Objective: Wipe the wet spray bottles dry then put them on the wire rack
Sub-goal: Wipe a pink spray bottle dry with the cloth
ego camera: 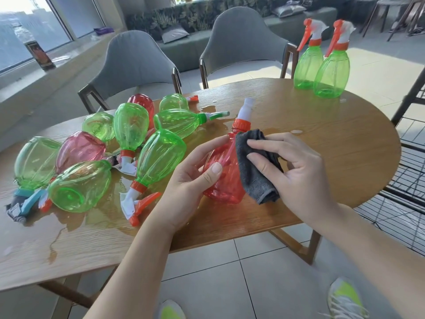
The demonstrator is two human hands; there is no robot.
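My left hand (195,166) grips a red spray bottle (226,180) by its body, tilted above the table with its white nozzle pointing away. My right hand (292,166) holds a folded grey cloth (253,171) against the bottle's right side. Several green and red spray bottles (131,127) lie in a pile on the wet left half of the wooden table (322,157). Two green bottles (322,67) stand upright at the table's far right. A black wire rack (407,180) stands beside the table's right end.
Water puddles (76,222) spread over the table under and in front of the pile. Two grey chairs (243,49) stand at the far side. Tiled floor and my shoes (345,300) show below the near table edge.
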